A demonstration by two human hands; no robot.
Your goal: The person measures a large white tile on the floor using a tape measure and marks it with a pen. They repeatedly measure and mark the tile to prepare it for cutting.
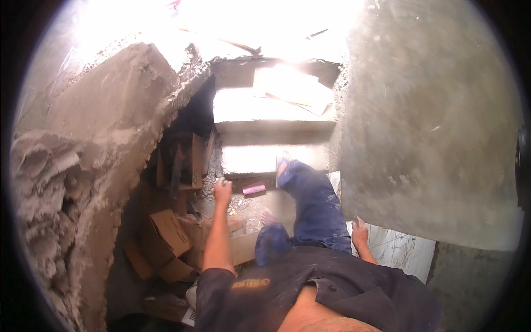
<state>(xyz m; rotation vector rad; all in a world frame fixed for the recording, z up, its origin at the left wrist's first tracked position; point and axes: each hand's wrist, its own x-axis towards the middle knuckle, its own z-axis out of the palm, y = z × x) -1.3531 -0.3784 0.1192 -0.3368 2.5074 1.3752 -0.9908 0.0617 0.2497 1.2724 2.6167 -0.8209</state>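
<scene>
My left hand (223, 191) hangs out in front, its fingers loosely bent and a little apart, with nothing visible in it. It is over the left end of the lowest step (243, 160), near a pink oblong object (254, 190) lying at the step's foot. Low at my right side, beside the blue trousers, is my right hand (359, 235). Its fingers look slightly apart and I see no object in them, though they are small and unclear. One foot (283, 165) is on the step; the other foot (267, 217) is on the floor below.
Concrete steps rise ahead into glare, with pale flat sheets (293, 88) on an upper one. A rough cement slope (105, 144) borders the left. Cardboard boxes (168, 232) and rubble lie below it. A smooth grey wall (431, 122) stands right, above white marbled tiles (398, 246).
</scene>
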